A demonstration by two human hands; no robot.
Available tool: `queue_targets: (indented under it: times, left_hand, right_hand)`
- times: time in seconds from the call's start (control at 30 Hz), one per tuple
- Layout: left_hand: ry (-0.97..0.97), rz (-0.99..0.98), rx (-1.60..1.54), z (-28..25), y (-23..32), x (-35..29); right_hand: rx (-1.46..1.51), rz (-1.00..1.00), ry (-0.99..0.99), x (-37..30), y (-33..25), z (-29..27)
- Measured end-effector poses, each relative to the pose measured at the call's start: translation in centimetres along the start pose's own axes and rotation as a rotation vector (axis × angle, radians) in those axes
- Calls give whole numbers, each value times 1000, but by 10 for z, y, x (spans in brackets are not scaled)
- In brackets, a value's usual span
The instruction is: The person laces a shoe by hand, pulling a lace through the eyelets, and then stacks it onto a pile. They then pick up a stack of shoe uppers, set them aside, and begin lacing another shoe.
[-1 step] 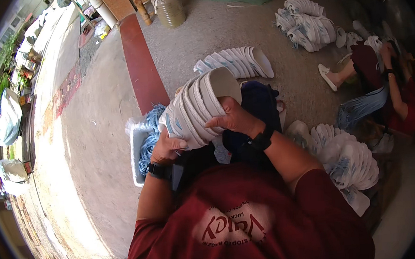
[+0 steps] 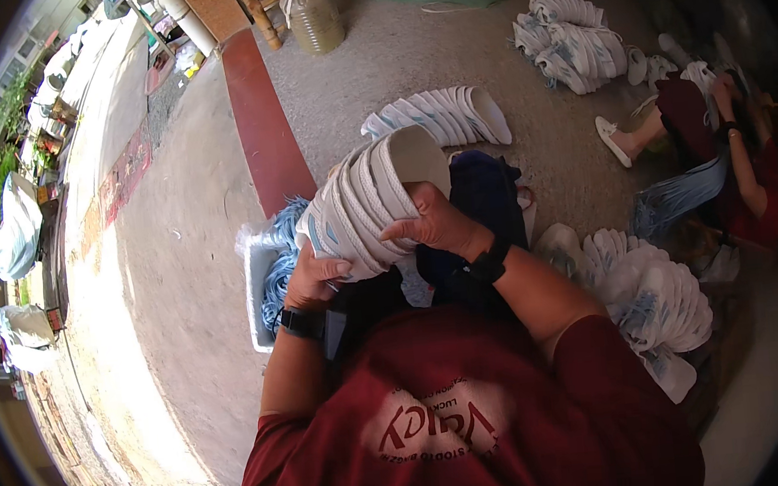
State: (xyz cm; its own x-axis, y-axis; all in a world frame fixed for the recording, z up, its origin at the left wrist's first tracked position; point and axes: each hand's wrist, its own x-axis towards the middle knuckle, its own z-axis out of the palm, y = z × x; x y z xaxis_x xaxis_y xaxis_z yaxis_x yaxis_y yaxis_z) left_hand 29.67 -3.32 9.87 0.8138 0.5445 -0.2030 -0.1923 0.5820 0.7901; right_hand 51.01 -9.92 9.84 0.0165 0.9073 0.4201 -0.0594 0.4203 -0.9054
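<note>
Both my hands hold a stack of white shoe uppers [image 2: 362, 199] with light blue trim, nested into each other and tilted in front of my chest. My left hand [image 2: 312, 282] grips the lower left end, thumb lying along the side. At the right end my right hand [image 2: 447, 224] presses its thumb on the outside, its fingers partly hidden within the opening. Left of the stack stands a white box [image 2: 254, 301] filled with light blue laces [image 2: 284, 261]. Just beyond the stack, another row of nested white uppers [image 2: 443, 116] lies on the floor.
Dark blue cloth [image 2: 483, 202] lies right of the stack. A pile of white uppers [image 2: 648, 294] sits by my right elbow, another heap [image 2: 573, 46] farther off. At far right a co-worker [image 2: 752, 165] sits with light blue laces [image 2: 681, 194]. A big plastic jug [image 2: 314, 18] stands far ahead.
The view has shifted very slightly. My hands keep the same grip on the stack of shoe uppers.
</note>
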Motion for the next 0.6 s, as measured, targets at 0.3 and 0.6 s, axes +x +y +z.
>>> queue_targets:
  times: [0.3, 0.6]
  left_hand:
    - [2, 433, -543, -45, 5, -16]
    - [-155, 624, -871, -17, 38, -25]
  right_hand:
    - [323, 26, 926, -13, -5, -81]
    - [16, 310, 117, 22, 7, -15]
